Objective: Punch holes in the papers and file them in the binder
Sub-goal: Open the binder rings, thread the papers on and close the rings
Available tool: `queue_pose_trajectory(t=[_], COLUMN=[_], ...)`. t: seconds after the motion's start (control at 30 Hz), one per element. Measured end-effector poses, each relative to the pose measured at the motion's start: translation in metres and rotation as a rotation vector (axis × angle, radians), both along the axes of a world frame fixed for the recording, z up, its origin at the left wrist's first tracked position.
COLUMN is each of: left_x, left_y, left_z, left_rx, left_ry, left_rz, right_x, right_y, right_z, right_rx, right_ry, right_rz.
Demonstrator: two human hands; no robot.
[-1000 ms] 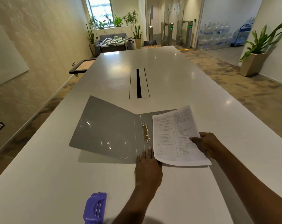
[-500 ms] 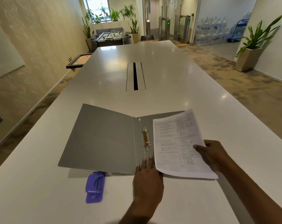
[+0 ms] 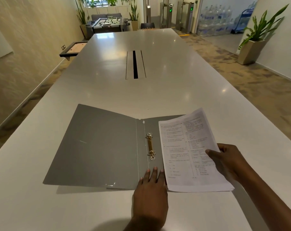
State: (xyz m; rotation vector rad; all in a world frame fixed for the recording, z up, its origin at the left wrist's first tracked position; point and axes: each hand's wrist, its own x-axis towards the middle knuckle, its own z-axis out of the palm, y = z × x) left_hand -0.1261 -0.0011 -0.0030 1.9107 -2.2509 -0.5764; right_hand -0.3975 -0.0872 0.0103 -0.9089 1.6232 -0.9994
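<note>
A grey ring binder (image 3: 99,147) lies open on the white table (image 3: 141,94), left cover flat. Its metal ring mechanism (image 3: 150,146) sits just right of the spine, and I cannot tell whether the rings are open. My left hand (image 3: 150,194) rests flat on the binder's near edge below the rings, fingers spread, holding nothing. My right hand (image 3: 228,162) grips the right edge of a stack of printed papers (image 3: 179,147), which lies over the binder's right half, its left edge beside the rings. No hole punch is in view.
A long cable slot (image 3: 135,64) runs down the middle of the table beyond the binder. A framed board (image 3: 73,49) juts out at the table's far left edge. A potted plant (image 3: 251,49) stands on the floor at the right.
The purple hole punch, seen by the binder's near left edge half a second ago, is out of sight now. The left cover lies flatter. Both hands keep their places.
</note>
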Motion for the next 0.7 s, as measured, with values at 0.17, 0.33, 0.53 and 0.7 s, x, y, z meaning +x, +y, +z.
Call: queue_pose_trajectory(t=[0.17,0.33,0.53,0.7], left_x=[0.024,0.047,0.059,0.055], left_y=[-0.009,-0.049,-0.095,-0.128], left_z=[0.016,0.044,0.049,0.033], left_rx=[-0.193,-0.179,-0.209,-0.241], left_ry=[0.051,0.228,0.452,0.57], left_rz=[0.086,0.255,0.347,0.39], right_x=[0.004,0.004,0.01,0.085], right_y=[0.008,0.002,-0.009,-0.02], right_z=[0.008,0.005,0.01,0.019], right_rx=[-0.044,-0.055,-0.03,-0.399], right_ry=[0.138,0.328,0.86,0.654], right_rz=[0.078,0.102,0.035,0.081])
